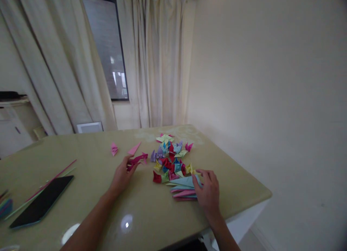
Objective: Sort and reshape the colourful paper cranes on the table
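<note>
My left hand (121,177) pinches magenta folded paper (141,157) between thumb and fingers, just above the table. Over to the right, my right hand (209,191) has its thumb and curled fingers on the end of a stack of long, pointed folded paper pieces (184,194), light blue, green and pink. Between and beyond the hands spreads a heap of small origami pieces (170,165) in red, yellow, blue, purple and green. A flat pink paper triangle (135,149) lies behind my left hand, with a pink folded paper piece (114,149) left of it.
A black tablet (43,202) lies on the left of the table (146,215), beside thin pink and green sticks (58,175). Blurred colourful items (5,207) sit at the far left edge. The table's right edge runs near a plain wall (265,99); curtains (162,63) hang behind.
</note>
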A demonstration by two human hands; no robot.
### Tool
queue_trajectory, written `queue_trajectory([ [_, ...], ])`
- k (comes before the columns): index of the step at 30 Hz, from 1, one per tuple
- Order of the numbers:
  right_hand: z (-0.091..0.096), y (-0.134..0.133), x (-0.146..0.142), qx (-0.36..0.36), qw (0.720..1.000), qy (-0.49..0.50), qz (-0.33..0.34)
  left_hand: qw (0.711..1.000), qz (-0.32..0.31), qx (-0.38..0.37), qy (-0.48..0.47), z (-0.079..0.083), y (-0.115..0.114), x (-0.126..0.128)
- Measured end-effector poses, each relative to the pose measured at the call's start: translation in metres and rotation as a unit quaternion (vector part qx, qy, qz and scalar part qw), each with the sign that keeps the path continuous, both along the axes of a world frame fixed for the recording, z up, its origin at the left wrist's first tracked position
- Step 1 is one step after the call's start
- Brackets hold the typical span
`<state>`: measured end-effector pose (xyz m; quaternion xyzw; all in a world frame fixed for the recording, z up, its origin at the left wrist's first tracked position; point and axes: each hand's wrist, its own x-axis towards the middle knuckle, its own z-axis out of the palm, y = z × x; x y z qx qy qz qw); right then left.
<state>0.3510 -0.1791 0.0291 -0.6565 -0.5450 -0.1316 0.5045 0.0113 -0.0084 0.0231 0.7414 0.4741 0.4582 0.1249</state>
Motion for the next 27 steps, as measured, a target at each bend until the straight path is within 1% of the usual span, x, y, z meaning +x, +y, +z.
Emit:
queue_trajectory([
  [1, 0.005, 0.000, -0.008, 0.003, 1.000, 0.003, 0.030, 0.999, -0.031, 0.012, -0.022, 0.002, -0.006, 0.008],
  [3, 0.017, 0.003, -0.030, -0.014, 0.992, 0.008, 0.128, 0.994, -0.085, 0.049, -0.047, 0.004, -0.019, 0.025],
  [5, 0.032, 0.013, -0.055, -0.041, 0.972, 0.003, 0.230, 0.986, -0.124, 0.102, -0.039, 0.005, -0.031, 0.040],
  [7, 0.047, 0.029, -0.079, -0.056, 0.954, -0.004, 0.295, 0.974, -0.159, 0.158, -0.014, 0.005, -0.039, 0.049],
  [8, 0.054, 0.039, -0.089, -0.060, 0.947, -0.004, 0.315, 0.968, -0.173, 0.181, -0.002, 0.005, -0.041, 0.051],
  [11, 0.065, 0.067, -0.110, -0.065, 0.935, -0.012, 0.349, 0.960, -0.190, 0.207, 0.000, 0.007, -0.040, 0.046],
  [13, 0.067, 0.083, -0.118, -0.069, 0.927, -0.033, 0.367, 0.962, -0.175, 0.206, -0.027, 0.009, -0.035, 0.038],
  [16, 0.067, 0.098, -0.122, -0.082, 0.918, -0.075, 0.381, 0.967, -0.149, 0.197, -0.065, 0.011, -0.027, 0.028],
  [20, 0.067, 0.106, -0.122, -0.104, 0.917, -0.074, 0.379, 0.972, -0.150, 0.155, -0.094, 0.004, -0.020, 0.024],
  [24, 0.062, 0.109, -0.126, -0.109, 0.906, -0.043, 0.407, 0.981, -0.120, 0.109, -0.106, -0.006, -0.014, 0.021],
  [27, 0.057, 0.110, -0.128, -0.104, 0.908, -0.022, 0.404, 0.985, -0.109, 0.091, -0.095, -0.009, -0.008, 0.016],
])
